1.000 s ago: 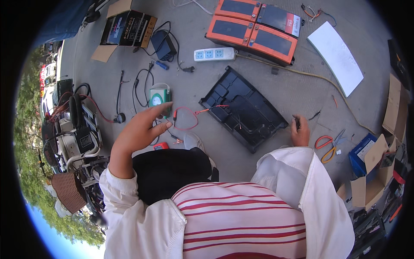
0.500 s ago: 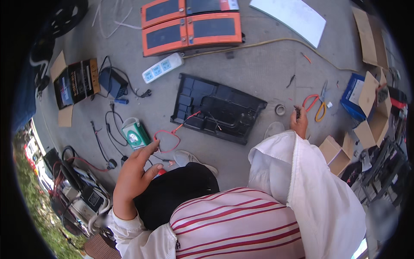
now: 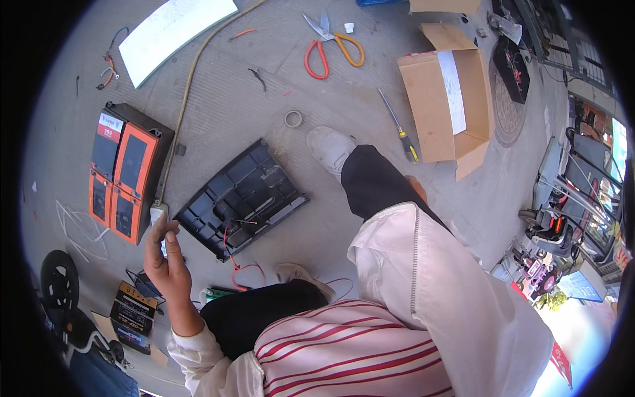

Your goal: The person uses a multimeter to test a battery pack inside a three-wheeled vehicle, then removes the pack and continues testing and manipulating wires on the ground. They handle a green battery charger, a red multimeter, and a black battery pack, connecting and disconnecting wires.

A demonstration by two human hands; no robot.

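My left hand (image 3: 169, 267) is raised with fingers apart and nothing in it, over the white power strip (image 3: 158, 213) beside the black plastic tray (image 3: 271, 177). Red and black leads (image 3: 249, 266) run from the tray toward a green device (image 3: 215, 293), partly hidden by my leg. My right hand (image 3: 418, 188) shows only as a sliver of skin behind my trouser leg; its fingers are hidden. Near that side lie a yellow-and-black screwdriver (image 3: 403, 135), an open cardboard box (image 3: 430, 112), a tape roll (image 3: 293, 118) and orange-and-yellow handled scissors (image 3: 317, 61).
Orange-and-black battery packs (image 3: 135, 165) stand at the left, below a white board (image 3: 169, 36), with a long cord (image 3: 194, 65) between. A printed box (image 3: 132, 317) and a wheel (image 3: 58, 278) are lower left. Parked vehicles (image 3: 582, 198) line the right.
My view has swung right, showing more boxes, the screwdriver and vehicles. My right foot has come forward into view, and my right hand has gone mostly behind that leg.
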